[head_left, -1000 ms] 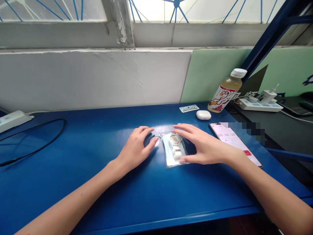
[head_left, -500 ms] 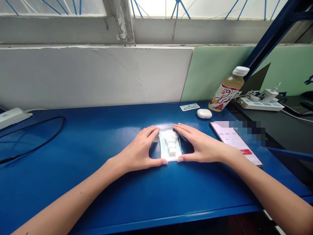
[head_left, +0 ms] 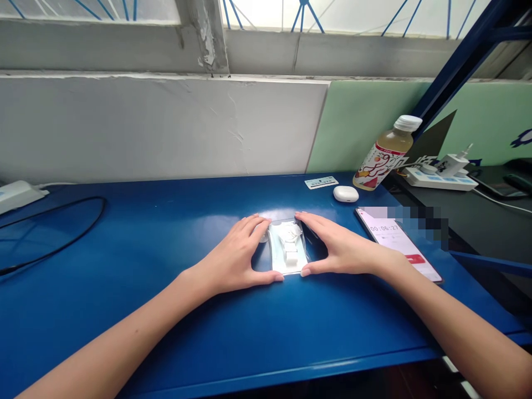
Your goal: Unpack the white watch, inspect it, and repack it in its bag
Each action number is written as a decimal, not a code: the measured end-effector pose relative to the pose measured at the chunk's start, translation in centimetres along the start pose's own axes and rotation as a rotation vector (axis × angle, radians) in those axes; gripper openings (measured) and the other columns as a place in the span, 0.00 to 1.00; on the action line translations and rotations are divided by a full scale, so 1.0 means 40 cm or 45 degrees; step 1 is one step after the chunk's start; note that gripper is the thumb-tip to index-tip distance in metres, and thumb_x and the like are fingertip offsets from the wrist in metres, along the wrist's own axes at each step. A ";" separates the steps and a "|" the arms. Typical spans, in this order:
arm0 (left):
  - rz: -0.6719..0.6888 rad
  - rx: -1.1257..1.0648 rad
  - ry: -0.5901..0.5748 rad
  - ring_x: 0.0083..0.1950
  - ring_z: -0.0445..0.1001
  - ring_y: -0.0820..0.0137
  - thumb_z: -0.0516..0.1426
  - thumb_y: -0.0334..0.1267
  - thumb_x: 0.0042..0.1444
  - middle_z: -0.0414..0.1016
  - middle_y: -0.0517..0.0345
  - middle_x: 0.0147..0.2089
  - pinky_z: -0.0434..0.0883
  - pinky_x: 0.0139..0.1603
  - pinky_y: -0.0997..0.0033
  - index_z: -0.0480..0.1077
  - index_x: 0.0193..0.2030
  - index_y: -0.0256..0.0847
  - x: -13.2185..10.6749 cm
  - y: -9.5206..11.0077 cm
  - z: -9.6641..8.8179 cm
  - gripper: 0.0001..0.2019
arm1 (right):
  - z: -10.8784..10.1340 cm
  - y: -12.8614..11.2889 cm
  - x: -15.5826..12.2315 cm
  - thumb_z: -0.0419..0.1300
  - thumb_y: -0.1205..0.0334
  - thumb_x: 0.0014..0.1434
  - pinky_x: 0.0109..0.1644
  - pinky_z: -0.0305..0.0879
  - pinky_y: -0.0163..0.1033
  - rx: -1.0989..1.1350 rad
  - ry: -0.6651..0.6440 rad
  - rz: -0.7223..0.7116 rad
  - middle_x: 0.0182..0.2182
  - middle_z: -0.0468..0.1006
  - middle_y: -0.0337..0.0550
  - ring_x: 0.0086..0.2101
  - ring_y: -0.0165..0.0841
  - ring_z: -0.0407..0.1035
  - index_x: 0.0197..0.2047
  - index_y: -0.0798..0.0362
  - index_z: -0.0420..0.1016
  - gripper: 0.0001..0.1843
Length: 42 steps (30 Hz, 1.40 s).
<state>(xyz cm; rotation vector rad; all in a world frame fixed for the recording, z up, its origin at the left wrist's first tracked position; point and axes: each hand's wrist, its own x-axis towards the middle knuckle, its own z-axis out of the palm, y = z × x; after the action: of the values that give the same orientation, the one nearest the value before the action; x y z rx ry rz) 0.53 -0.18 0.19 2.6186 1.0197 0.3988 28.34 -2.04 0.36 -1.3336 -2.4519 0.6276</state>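
A small clear plastic packet (head_left: 288, 265) lies flat on the blue desk. Inside it shows a white item with a looped upper part and a blocky lower part; its kind cannot be made out. My left hand (head_left: 235, 252) rests at the packet's left side, fingertips by the upper left corner and thumb by the lower left one. Mirroring it on the right, my right hand (head_left: 338, 244) has its fingertips near the top corner and its thumb at the bottom corner. Both hands are open, thumbs spread from the fingers, touching the packet's edges. Something small and clear peeks out beside the left fingers.
Right of my hands lie a phone (head_left: 394, 233) with a running timer and a white earbud case (head_left: 346, 194). Behind them are a small card (head_left: 321, 183) and a drink bottle (head_left: 384, 158). A power strip (head_left: 440, 178) sits far right, a black cable (head_left: 78, 238) at left.
My hands and the packet hold nearly the same position. The view has shifted slightly, and the phone's timer has advanced by a second.
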 end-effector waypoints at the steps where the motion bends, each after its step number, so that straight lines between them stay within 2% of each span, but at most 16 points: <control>1: -0.011 -0.004 -0.002 0.72 0.53 0.42 0.61 0.65 0.50 0.56 0.35 0.70 0.58 0.68 0.41 0.54 0.71 0.38 0.000 -0.001 0.001 0.48 | 0.000 0.000 0.000 0.67 0.35 0.48 0.68 0.55 0.59 -0.003 -0.003 0.002 0.70 0.55 0.58 0.68 0.55 0.51 0.74 0.52 0.47 0.60; 7: -0.057 -0.049 0.005 0.69 0.58 0.42 0.61 0.66 0.50 0.55 0.36 0.69 0.65 0.64 0.45 0.53 0.71 0.40 -0.002 -0.001 0.001 0.49 | -0.005 -0.007 0.001 0.67 0.35 0.48 0.68 0.56 0.59 -0.002 -0.013 0.013 0.70 0.56 0.58 0.67 0.56 0.51 0.74 0.53 0.49 0.59; 13: -0.073 -0.085 0.016 0.68 0.59 0.44 0.62 0.65 0.49 0.55 0.38 0.69 0.64 0.64 0.46 0.53 0.70 0.40 0.005 -0.006 -0.005 0.49 | -0.008 -0.010 0.004 0.67 0.35 0.48 0.68 0.55 0.60 -0.013 -0.031 0.029 0.70 0.55 0.62 0.67 0.56 0.51 0.73 0.57 0.49 0.60; 15: -0.098 -0.123 0.075 0.66 0.62 0.48 0.60 0.61 0.56 0.59 0.40 0.67 0.65 0.63 0.49 0.55 0.69 0.41 0.009 -0.010 -0.005 0.41 | -0.008 -0.011 0.004 0.67 0.35 0.47 0.68 0.55 0.60 0.001 -0.022 0.028 0.70 0.55 0.61 0.67 0.56 0.51 0.73 0.56 0.48 0.61; 17: -0.132 -0.156 0.158 0.62 0.66 0.54 0.55 0.53 0.64 0.64 0.43 0.63 0.67 0.61 0.54 0.58 0.67 0.40 0.013 -0.014 -0.004 0.30 | -0.007 -0.011 0.004 0.67 0.34 0.46 0.68 0.55 0.59 0.006 -0.022 0.033 0.70 0.55 0.61 0.67 0.55 0.51 0.73 0.56 0.49 0.61; 20: -0.169 -0.150 0.254 0.56 0.70 0.58 0.50 0.43 0.68 0.69 0.46 0.56 0.69 0.56 0.57 0.62 0.63 0.39 0.018 -0.017 0.001 0.20 | -0.007 -0.011 0.004 0.67 0.34 0.46 0.69 0.55 0.58 0.006 -0.021 0.038 0.70 0.56 0.60 0.67 0.55 0.51 0.73 0.56 0.50 0.60; 26: -0.137 -0.106 0.263 0.53 0.70 0.57 0.58 0.41 0.61 0.73 0.50 0.49 0.69 0.54 0.55 0.64 0.60 0.39 0.020 -0.021 0.013 0.22 | -0.006 -0.007 0.002 0.68 0.35 0.46 0.68 0.55 0.60 0.007 -0.018 0.034 0.70 0.55 0.61 0.68 0.57 0.50 0.73 0.56 0.50 0.60; 30: -0.125 -0.121 0.268 0.53 0.69 0.58 0.57 0.39 0.62 0.73 0.51 0.47 0.68 0.54 0.56 0.66 0.58 0.40 0.019 -0.024 0.017 0.18 | -0.007 -0.008 0.003 0.67 0.35 0.47 0.68 0.54 0.60 0.012 -0.029 0.041 0.70 0.55 0.59 0.68 0.57 0.50 0.73 0.55 0.50 0.60; 36: -0.136 -0.138 0.264 0.52 0.70 0.59 0.58 0.39 0.61 0.72 0.53 0.46 0.69 0.53 0.57 0.66 0.59 0.41 0.017 -0.028 0.018 0.19 | -0.009 -0.011 0.004 0.66 0.32 0.48 0.68 0.55 0.59 -0.043 -0.044 0.052 0.70 0.55 0.62 0.67 0.56 0.51 0.72 0.60 0.51 0.60; 42: -0.143 -0.160 0.243 0.52 0.69 0.59 0.57 0.39 0.61 0.72 0.53 0.45 0.69 0.52 0.57 0.66 0.58 0.41 0.018 -0.026 0.009 0.18 | -0.007 -0.010 0.002 0.66 0.33 0.48 0.68 0.56 0.59 -0.043 -0.029 0.045 0.69 0.56 0.61 0.67 0.56 0.53 0.72 0.59 0.52 0.59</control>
<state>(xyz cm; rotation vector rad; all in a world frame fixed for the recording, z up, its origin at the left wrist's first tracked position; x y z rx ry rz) 0.52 0.99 -0.43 2.4351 1.1549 0.6736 28.12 -2.08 0.81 -1.3932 -2.4722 0.6154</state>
